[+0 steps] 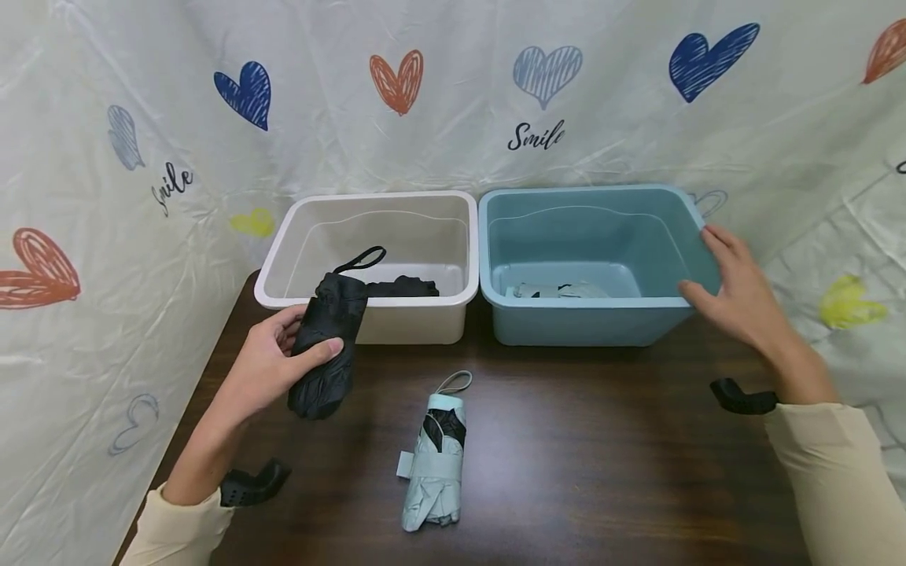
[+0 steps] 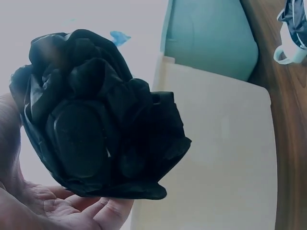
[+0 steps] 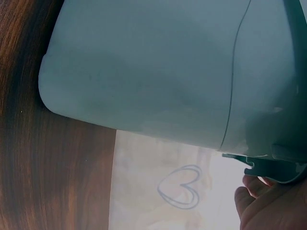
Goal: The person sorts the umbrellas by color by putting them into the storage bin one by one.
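Heart-printed cloth (image 1: 453, 145) backs the dark surface (image 1: 580, 440). The left hand (image 1: 263, 369) grips a black umbrella (image 1: 327, 326) in curled fingers near the white bin's (image 1: 418, 326) seven o'clock; the right hand (image 1: 739, 287) rests loosely extended fingers on the blue bin's (image 1: 573, 324) rim, four o'clock. Work looks partway: a dark bundle (image 1: 405, 288) lies in the white bin, a pale bundle (image 1: 576, 291) in the blue; the black umbrella isn't in yet, the pale umbrella (image 1: 436, 468) waits at six o'clock.

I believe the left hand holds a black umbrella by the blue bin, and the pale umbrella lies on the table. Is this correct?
No: the head view shows the left hand holding the black umbrella by the beige bin, not the blue bin.
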### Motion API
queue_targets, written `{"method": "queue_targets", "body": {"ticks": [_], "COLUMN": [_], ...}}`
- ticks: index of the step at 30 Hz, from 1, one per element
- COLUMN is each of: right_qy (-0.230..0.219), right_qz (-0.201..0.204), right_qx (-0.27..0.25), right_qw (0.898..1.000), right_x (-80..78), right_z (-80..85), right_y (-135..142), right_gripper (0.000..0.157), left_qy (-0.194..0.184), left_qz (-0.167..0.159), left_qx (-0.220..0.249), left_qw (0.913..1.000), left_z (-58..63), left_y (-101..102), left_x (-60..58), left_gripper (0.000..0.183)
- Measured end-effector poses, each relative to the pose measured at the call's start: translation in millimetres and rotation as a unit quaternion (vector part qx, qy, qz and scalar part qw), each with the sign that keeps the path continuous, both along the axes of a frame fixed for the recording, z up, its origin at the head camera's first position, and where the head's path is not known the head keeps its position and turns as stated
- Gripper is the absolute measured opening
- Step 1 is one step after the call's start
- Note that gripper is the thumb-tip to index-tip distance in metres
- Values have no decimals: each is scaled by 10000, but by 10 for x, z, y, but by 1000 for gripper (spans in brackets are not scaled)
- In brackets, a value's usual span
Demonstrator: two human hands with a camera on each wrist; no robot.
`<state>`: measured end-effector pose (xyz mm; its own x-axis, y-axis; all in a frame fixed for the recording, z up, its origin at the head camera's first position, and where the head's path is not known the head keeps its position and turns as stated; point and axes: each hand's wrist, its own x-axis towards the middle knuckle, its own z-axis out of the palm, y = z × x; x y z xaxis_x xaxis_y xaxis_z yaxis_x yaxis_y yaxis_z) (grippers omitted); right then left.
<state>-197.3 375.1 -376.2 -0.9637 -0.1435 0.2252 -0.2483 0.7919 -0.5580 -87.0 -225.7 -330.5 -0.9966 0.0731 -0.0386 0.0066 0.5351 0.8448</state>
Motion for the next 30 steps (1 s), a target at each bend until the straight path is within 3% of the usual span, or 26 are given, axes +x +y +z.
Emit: {"method": "queue_targets", "body": {"ticks": [10,23,30], "right_qy": [-57,73,71], "right_qz": [-27,-12,-9], "right_qx": [25,-16,-42], "right_qw": [10000,10000,10000], "right_x": [-15,-20,-17], "right_z": [-2,0,-10], "right_y": [-11,22,21], "right_gripper": [86,85,86], "left_qy": [-218,-464,-394], "left_qz": [-274,-434,-624], "left_qx": [552,313,452], "left_qw": [9979,9975,9963], "left_z": [165,347,432], "left_y": [24,112,186], "left_x": [-222,-535,-697], "left_gripper": [60,66,55]}}
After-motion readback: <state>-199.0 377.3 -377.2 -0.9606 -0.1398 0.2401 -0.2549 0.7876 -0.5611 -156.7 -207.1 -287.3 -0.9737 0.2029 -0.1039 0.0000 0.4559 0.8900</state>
